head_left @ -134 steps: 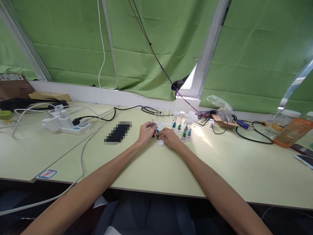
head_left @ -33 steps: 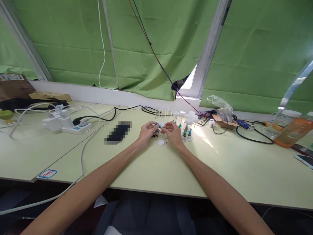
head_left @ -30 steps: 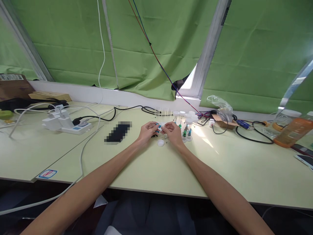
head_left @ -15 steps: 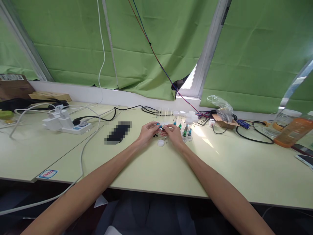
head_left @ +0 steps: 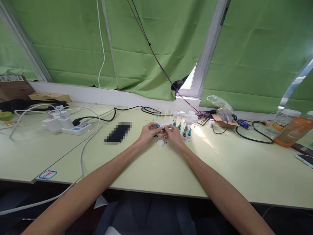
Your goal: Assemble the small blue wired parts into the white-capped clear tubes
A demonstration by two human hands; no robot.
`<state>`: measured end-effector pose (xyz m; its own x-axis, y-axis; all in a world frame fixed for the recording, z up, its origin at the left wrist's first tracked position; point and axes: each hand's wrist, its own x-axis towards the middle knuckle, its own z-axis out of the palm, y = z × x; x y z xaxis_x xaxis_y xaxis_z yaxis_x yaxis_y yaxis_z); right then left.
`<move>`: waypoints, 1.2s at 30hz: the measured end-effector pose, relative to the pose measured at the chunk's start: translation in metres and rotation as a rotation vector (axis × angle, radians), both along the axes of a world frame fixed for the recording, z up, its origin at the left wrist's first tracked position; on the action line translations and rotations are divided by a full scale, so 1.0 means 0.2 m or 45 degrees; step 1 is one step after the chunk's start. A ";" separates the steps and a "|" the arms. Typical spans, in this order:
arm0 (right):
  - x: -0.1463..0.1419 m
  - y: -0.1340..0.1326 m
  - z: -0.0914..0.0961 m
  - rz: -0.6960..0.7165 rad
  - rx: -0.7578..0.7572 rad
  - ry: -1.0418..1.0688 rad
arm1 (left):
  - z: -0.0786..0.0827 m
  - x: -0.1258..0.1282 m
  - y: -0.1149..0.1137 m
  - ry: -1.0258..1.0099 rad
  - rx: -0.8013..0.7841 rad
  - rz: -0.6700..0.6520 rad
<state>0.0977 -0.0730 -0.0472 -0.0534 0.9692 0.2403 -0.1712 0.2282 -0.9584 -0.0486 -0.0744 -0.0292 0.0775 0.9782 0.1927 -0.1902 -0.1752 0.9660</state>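
Both my hands meet over the pale green table (head_left: 151, 169), near its far side. My left hand (head_left: 147, 133) is closed in a pinch on a small blue part with thin wire leads (head_left: 157, 126). My right hand (head_left: 174, 133) is also pinched, its fingertips touching the same small part from the right. A white round lid (head_left: 160, 143) lies on the table just below the hands. Right beside my right hand stand several clear vials with white caps (head_left: 187, 128), holding small blue and green parts.
A blurred dark object (head_left: 118, 133) lies left of the hands. A white power strip with plugs (head_left: 66, 125) and cables sits further left. A plastic bag on a small box (head_left: 221, 112), black cables and an orange bottle (head_left: 292, 131) are at the right. Green blinds hang behind.
My hands lifted slightly off the table beside the lid and came together fingertip to fingertip on the small blue part. The lid and the vials have stayed put.
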 end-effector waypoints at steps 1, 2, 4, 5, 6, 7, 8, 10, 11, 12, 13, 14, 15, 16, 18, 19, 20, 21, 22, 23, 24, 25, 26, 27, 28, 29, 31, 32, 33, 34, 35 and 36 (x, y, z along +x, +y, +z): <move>0.00 0.00 0.00 -0.005 0.001 -0.010 | 0.00 0.00 0.00 0.015 -0.001 0.001; 0.00 0.00 0.00 -0.009 0.001 -0.020 | 0.00 0.00 0.00 0.028 0.000 0.001; 0.00 0.00 0.01 -0.009 -0.001 -0.042 | 0.00 0.00 -0.01 0.046 0.005 -0.013; 0.00 -0.01 0.01 -0.007 -0.002 -0.054 | 0.00 0.00 -0.01 0.049 0.010 -0.021; 0.00 -0.01 0.01 -0.006 -0.002 -0.062 | 0.00 0.00 -0.01 0.048 0.014 -0.029; 0.00 -0.01 0.01 -0.008 -0.003 -0.066 | 0.00 0.00 -0.01 0.044 0.017 -0.035; 0.00 -0.02 0.02 -0.015 -0.005 -0.069 | 0.00 0.00 -0.01 0.042 0.019 -0.042; 0.00 -0.02 0.02 -0.033 -0.013 -0.072 | 0.00 0.00 -0.01 0.037 0.024 -0.059; 0.00 -0.02 0.03 -0.039 -0.018 -0.073 | 0.00 0.00 -0.01 0.032 0.029 -0.070; 0.00 -0.03 0.03 -0.042 -0.024 -0.074 | -0.01 0.00 -0.01 0.028 0.036 -0.081; 0.00 -0.03 0.03 -0.044 -0.031 -0.075 | -0.01 0.01 -0.01 0.027 0.044 -0.093; 0.00 -0.03 0.03 -0.043 -0.038 -0.074 | -0.02 0.01 0.00 0.029 0.052 -0.101; 0.00 -0.03 0.03 -0.043 -0.045 -0.072 | -0.02 0.01 0.00 0.032 0.060 -0.104; 0.00 -0.03 0.03 -0.044 -0.051 -0.068 | -0.02 0.01 0.00 0.037 0.069 -0.103; 0.00 -0.02 0.03 -0.036 -0.051 -0.046 | -0.03 0.01 0.01 0.038 0.081 -0.092; -0.01 -0.02 0.03 -0.025 -0.047 -0.027 | -0.03 0.01 0.01 0.034 0.085 -0.080; -0.01 -0.01 0.02 -0.012 -0.040 -0.005 | -0.03 0.01 0.01 0.032 0.089 -0.065; -0.01 -0.01 0.02 0.002 -0.034 0.017 | -0.03 0.01 0.02 0.031 0.092 -0.048; -0.01 -0.01 0.02 0.016 -0.031 0.034 | -0.03 0.01 0.02 0.031 0.096 -0.029; -0.01 -0.01 0.02 0.029 -0.029 0.047 | -0.03 0.00 0.02 0.034 0.100 -0.012; -0.01 -0.01 0.02 0.043 -0.029 0.055 | -0.03 0.00 0.02 0.037 0.104 0.002; -0.01 -0.01 0.02 0.060 -0.028 0.064 | -0.03 0.00 0.02 0.037 0.108 0.014; -0.01 -0.01 0.02 0.081 -0.026 0.076 | -0.03 0.00 0.02 0.033 0.111 0.026; -0.01 -0.02 0.02 0.101 -0.025 0.093 | -0.03 0.00 0.02 0.027 0.116 0.039; -0.01 -0.02 0.02 0.120 -0.024 0.113 | -0.03 0.00 0.02 0.019 0.120 0.049; -0.01 -0.02 0.02 0.137 -0.024 0.132 | -0.03 0.00 0.03 0.012 0.122 0.055; 0.00 -0.02 0.02 0.159 -0.026 0.158 | -0.03 -0.01 0.03 0.005 0.128 0.060; 0.00 -0.02 0.02 0.167 -0.027 0.165 | -0.03 -0.01 0.03 0.008 0.133 0.057; 0.00 -0.02 0.03 0.176 -0.028 0.167 | -0.03 -0.01 0.03 0.014 0.139 0.054; 0.00 -0.02 0.03 0.185 -0.028 0.165 | -0.03 -0.01 0.03 0.020 0.146 0.051; 0.00 -0.02 0.03 0.191 -0.028 0.160 | -0.03 -0.01 0.03 0.024 0.151 0.046; 0.00 -0.02 0.03 0.196 -0.030 0.149 | -0.03 -0.01 0.03 0.027 0.155 0.039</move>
<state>0.0970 -0.0765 -0.0417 -0.1742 0.9572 0.2311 -0.3132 0.1686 -0.9346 -0.0497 -0.0687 -0.0349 0.0532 0.9496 0.3088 -0.1625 -0.2969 0.9410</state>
